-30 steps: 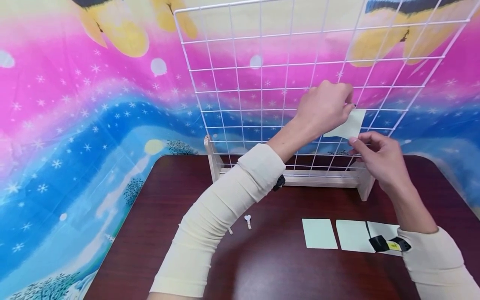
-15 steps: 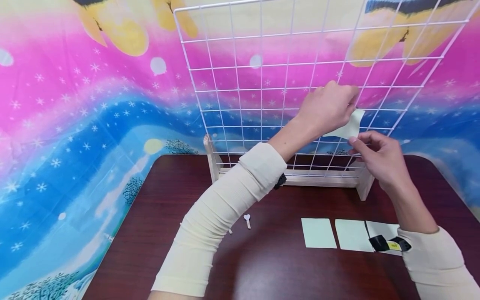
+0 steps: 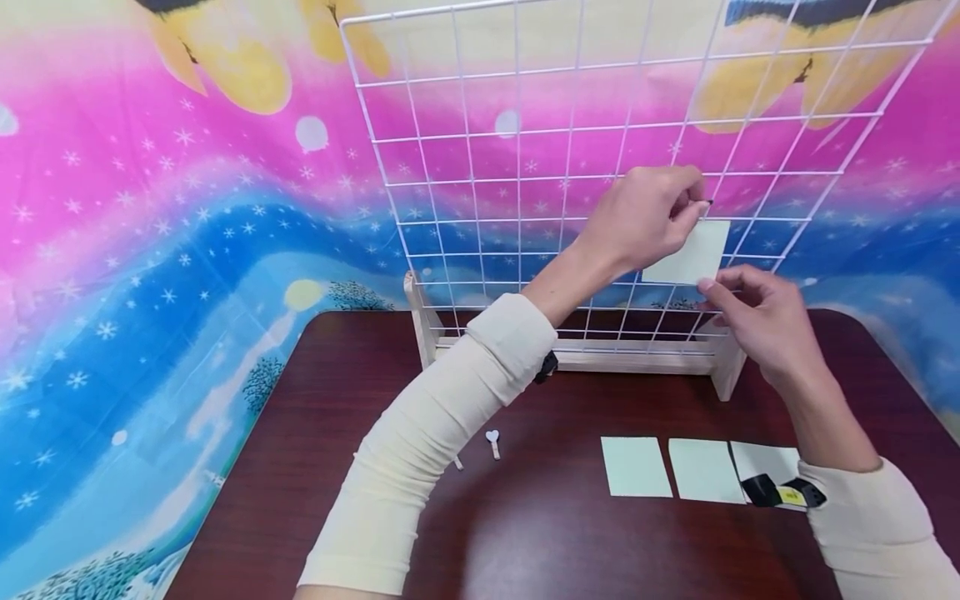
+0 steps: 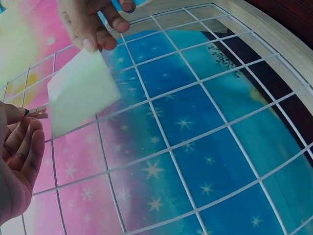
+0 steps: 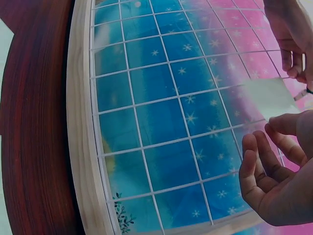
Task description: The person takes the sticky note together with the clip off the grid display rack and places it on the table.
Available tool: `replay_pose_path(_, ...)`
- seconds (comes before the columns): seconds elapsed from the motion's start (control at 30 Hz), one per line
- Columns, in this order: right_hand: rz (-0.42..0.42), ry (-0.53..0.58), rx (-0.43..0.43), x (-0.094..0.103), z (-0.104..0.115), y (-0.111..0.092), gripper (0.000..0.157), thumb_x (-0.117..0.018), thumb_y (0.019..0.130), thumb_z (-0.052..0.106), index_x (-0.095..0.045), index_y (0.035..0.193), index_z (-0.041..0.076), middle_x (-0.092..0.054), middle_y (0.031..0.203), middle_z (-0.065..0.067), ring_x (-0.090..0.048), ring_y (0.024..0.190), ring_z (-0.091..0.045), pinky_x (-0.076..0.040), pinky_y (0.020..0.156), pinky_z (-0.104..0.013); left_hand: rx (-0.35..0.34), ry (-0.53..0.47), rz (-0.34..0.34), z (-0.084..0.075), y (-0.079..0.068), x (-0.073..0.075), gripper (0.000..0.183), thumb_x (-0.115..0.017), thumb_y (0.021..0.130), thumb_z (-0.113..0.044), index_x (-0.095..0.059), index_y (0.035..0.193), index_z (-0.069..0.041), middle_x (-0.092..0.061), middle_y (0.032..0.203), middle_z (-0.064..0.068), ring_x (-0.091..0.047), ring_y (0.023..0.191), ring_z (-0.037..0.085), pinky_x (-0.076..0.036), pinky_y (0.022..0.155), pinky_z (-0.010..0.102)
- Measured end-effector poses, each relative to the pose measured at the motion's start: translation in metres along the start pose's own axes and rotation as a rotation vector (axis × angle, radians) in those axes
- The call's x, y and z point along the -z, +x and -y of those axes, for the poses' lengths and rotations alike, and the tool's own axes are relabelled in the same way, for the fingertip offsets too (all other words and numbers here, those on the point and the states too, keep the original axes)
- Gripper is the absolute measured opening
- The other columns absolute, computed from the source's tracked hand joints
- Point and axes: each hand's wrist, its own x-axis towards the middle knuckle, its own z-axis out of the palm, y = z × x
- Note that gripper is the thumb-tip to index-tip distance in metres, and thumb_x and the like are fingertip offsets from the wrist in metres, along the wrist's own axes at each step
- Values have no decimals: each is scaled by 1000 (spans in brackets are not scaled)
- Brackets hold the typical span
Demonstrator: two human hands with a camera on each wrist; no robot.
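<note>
A pale green square of paper (image 3: 690, 254) is held against the white wire grid (image 3: 517, 179). My right hand (image 3: 772, 321) pinches its lower right corner between thumb and forefinger; the other fingers are loosely bent in the right wrist view. Near the top edge of the paper is my left hand (image 3: 648, 212), pinching a small wooden clothespin (image 4: 37, 112). In the left wrist view the clothespin points at the paper's edge; whether it touches the paper I cannot tell. In the head view my left hand covers the paper's upper left part.
Several pale green paper squares (image 3: 636, 467) lie in a row on the dark wooden table (image 3: 540, 542), one partly under my right wrist strap. A small heart-topped clothespin (image 3: 492, 444) lies further left, another partly behind my left sleeve. Wooden feet (image 3: 726, 367) support the grid before a patterned cloth (image 3: 187, 250).
My left hand has drawn slightly left, away from the paper's top edge. The paper, curved half a second ago, now hangs flatter. My right hand keeps its grip on the corner.
</note>
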Motion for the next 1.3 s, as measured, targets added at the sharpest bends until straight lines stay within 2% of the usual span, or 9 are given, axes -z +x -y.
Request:
replay_pose_path(0.13,9,-38,-10,7,-4,-6,42,-64,108,39,-68,130,3,-66,94,27,-66,84,8,-54,73,-9,-14,-91,-40,2,-8,6,23,-61,110,-27,-76,119,-13,-79,104,0,-65,85,5,-50,76,11)
replay_pose_path(0.3,16,-43,-16,19,-12,-16,35,-66,108,37,-70,123,5,-67,94,28,-65,88,7,-54,72,-10,19,-177,-31,6,-22,11,21,-64,108,-26,-76,118,-13,-79,103,0,-67,87,5,-50,79,10)
replay_pose_path(0.5,22,-56,-55,31,-23,-30,32,-67,107,34,-70,118,4,-71,82,28,-64,82,6,-53,68,-11,43,-200,-36,16,-47,9,19,-66,107,-27,-77,114,-14,-79,99,-2,-67,85,5,-49,80,11)
replay_pose_path(0.63,28,-110,-76,36,-32,-42,36,-66,108,35,-69,121,2,-68,86,29,-63,80,6,-53,68,-11,44,-235,-60,25,-65,5,16,-68,106,-25,-78,109,-13,-79,93,-2,-67,81,6,-49,78,12)
replay_pose_path(0.8,30,-146,-101,41,-44,-56,27,-65,109,34,-69,117,8,-66,85,32,-63,77,7,-52,66,-11,60,-234,-88,36,-88,1,15,-70,105,-26,-79,106,-14,-77,88,-3,-65,77,5,-50,76,14)
replay_pose_path(1.0,40,-95,-129,54,-62,-71,11,-67,108,27,-72,107,18,-71,81,29,-67,72,4,-52,64,-13,80,-245,-132,53,-117,0,15,-72,104,-25,-80,106,-13,-77,84,-3,-66,72,5,-52,72,16)
replay_pose_path(1.13,42,-83,-145,63,-74,-82,7,-67,108,26,-73,104,23,-72,81,28,-67,71,4,-51,64,-12,97,-251,-162,65,-138,-2,14,-73,103,-23,-80,104,-11,-76,81,-2,-65,70,6,-53,70,18)
replay_pose_path(1.3,30,-114,-165,71,-90,-98,9,-65,109,24,-71,104,21,-69,82,32,-65,74,11,-50,63,-11,159,-263,-168,76,-162,-2,13,-74,102,-21,-80,103,-10,-77,82,-1,-67,71,7,-56,70,20)
